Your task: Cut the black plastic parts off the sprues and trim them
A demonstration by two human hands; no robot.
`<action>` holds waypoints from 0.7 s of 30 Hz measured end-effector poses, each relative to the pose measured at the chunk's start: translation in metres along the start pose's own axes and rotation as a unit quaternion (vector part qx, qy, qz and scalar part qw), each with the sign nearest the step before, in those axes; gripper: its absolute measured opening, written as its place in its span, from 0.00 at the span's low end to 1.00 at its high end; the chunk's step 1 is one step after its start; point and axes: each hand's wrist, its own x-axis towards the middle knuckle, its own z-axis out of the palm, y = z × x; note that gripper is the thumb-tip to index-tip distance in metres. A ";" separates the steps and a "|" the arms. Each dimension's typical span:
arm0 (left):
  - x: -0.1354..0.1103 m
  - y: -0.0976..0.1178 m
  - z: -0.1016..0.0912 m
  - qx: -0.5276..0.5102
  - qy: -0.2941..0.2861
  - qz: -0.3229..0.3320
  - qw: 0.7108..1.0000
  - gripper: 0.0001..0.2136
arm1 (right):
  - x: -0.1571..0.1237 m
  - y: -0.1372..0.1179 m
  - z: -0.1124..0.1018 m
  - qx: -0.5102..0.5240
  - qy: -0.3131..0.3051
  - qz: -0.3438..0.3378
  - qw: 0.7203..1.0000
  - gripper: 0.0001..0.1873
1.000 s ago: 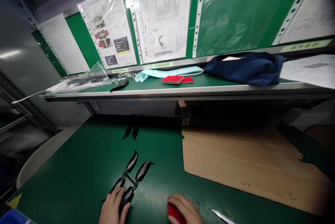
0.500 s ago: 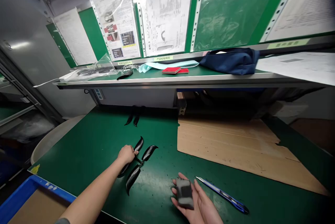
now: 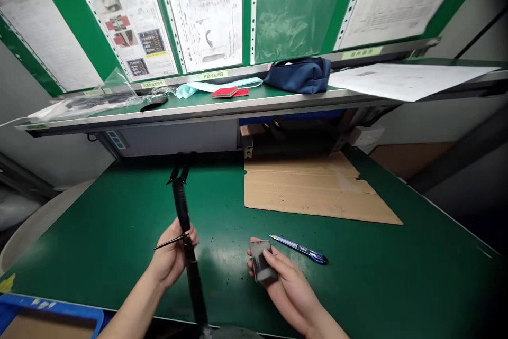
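Observation:
My left hand (image 3: 170, 257) is closed round a black plastic part (image 3: 186, 233), a cluster of leaf-shaped pieces joined by a thin runner, held up off the green bench mat (image 3: 119, 222) and seen almost edge-on. My right hand (image 3: 280, 275) lies palm up with its fingers curled round a small grey block (image 3: 262, 260). A blue utility knife (image 3: 298, 248) lies on the mat just right of that hand. Two small black leaf-shaped pieces (image 3: 178, 174) rest at the far edge of the mat.
A sheet of brown cardboard (image 3: 313, 188) covers the mat's far right. The shelf (image 3: 222, 109) above carries a navy pouch (image 3: 299, 74), red cards (image 3: 229, 92), a pale blue strip, plastic bags and a white sheet. A blue bin (image 3: 47, 318) sits at the lower left.
My left hand has lifted the black part off the mat and turned it upright. My right hand has drawn closer with the grey block. The view has shifted right and down.

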 end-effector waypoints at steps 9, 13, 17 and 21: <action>-0.038 0.010 0.040 -0.345 -0.113 -0.294 0.884 0.17 | -0.002 -0.034 0.035 -0.557 -0.121 -0.455 0.685 0.22; -0.045 0.021 0.048 -0.298 -0.122 -0.302 0.897 0.18 | 0.007 -0.038 0.041 -0.591 -0.200 -0.547 0.558 0.28; -0.048 0.030 0.053 -0.282 -0.107 -0.338 0.891 0.13 | 0.014 -0.032 0.046 -0.622 -0.269 -0.542 0.497 0.23; -0.044 0.032 0.055 -0.274 -0.094 -0.368 0.884 0.12 | 0.020 -0.030 0.046 -0.618 -0.275 -0.545 0.496 0.22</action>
